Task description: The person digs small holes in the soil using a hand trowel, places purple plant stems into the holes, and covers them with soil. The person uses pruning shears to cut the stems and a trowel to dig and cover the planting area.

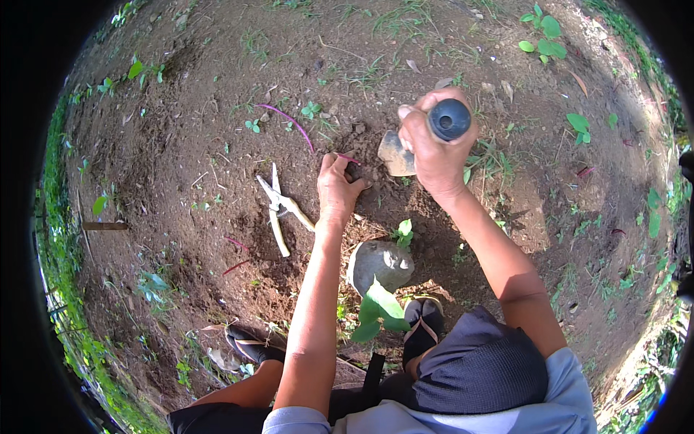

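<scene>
My left hand (337,189) is down at the loosened soil, its fingers bent around a short magenta stem (350,159). The fingertips are partly hidden against the dirt. In my right hand (442,155) is a trowel, held upright by its dark rounded handle (449,120). Its soil-smeared blade (397,154) points down beside the dug patch, just right of my left hand. A pair of pruning shears (280,206) with pale handles lies left of my left wrist, blades apart.
A longer magenta stem (288,124) lies beyond the shears, and small reddish pieces (236,266) are nearer me. A grey stone (381,266) sits before my feet, beside a broad-leaved plant (381,312). At the left lies a short wooden stick (105,226). Weeds (547,36) dot the ground.
</scene>
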Available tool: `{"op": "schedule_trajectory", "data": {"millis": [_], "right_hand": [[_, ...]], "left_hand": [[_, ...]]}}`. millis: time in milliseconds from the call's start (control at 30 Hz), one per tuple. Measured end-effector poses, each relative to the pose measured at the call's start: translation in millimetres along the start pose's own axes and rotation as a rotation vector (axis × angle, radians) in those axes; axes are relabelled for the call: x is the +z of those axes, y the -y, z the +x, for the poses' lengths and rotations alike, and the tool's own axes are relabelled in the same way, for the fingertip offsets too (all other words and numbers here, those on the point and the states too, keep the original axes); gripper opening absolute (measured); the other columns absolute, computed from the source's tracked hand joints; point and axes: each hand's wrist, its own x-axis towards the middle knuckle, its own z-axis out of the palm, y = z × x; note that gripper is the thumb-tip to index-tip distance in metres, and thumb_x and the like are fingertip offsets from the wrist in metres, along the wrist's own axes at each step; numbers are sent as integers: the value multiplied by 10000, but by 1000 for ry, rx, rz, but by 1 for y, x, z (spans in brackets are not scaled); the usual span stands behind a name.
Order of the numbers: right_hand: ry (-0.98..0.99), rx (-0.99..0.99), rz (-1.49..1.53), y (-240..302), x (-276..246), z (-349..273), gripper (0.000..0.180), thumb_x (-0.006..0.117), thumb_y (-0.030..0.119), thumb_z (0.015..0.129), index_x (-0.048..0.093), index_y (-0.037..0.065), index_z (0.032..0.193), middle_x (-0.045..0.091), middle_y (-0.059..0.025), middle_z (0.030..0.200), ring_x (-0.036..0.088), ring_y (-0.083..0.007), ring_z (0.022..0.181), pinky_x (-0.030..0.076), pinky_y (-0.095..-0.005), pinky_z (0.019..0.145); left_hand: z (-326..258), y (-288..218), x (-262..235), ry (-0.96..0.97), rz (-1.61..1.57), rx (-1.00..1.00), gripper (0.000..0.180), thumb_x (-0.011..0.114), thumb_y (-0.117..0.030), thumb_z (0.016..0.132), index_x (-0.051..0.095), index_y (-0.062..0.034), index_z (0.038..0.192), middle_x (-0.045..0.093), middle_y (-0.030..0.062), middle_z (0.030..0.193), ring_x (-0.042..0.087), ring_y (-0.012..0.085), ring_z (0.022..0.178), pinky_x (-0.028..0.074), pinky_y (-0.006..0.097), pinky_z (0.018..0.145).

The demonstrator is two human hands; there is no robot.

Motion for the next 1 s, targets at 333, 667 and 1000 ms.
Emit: {"op": "schedule_trajectory", "data": {"millis": [333, 667, 1000], "right_hand": [[-15, -105, -112, 31, -14, 17, 151, 663, 18, 777, 519, 63, 789, 538, -11, 619, 528, -66, 479, 433, -215, 413], [152, 129, -937, 59, -121, 58, 197, 742, 91, 731, 652, 72, 905, 652, -27, 801, 613, -105, 742, 486, -250, 699], [-237, -219, -955, 115, -175, 59, 191, 758, 105, 765, 635, 71, 906, 614, 31, 784, 562, -51, 717, 459, -220, 654]], "left_hand": [[-3, -2, -10, 111, 35, -13, 755, 791, 47, 604, 520, -57, 1301, 477, 27, 935, 505, 125, 745, 515, 247, 699], [-15, -92, 3, 158, 192, 291, 551, 760, -135, 743, 526, -14, 1227, 555, 167, 1103, 610, 228, 860, 542, 337, 741], [11, -139, 188, 397, 427, 398, 228, 581, -184, 892, 534, -39, 1062, 606, 197, 1035, 638, 343, 910, 541, 397, 782]]}}
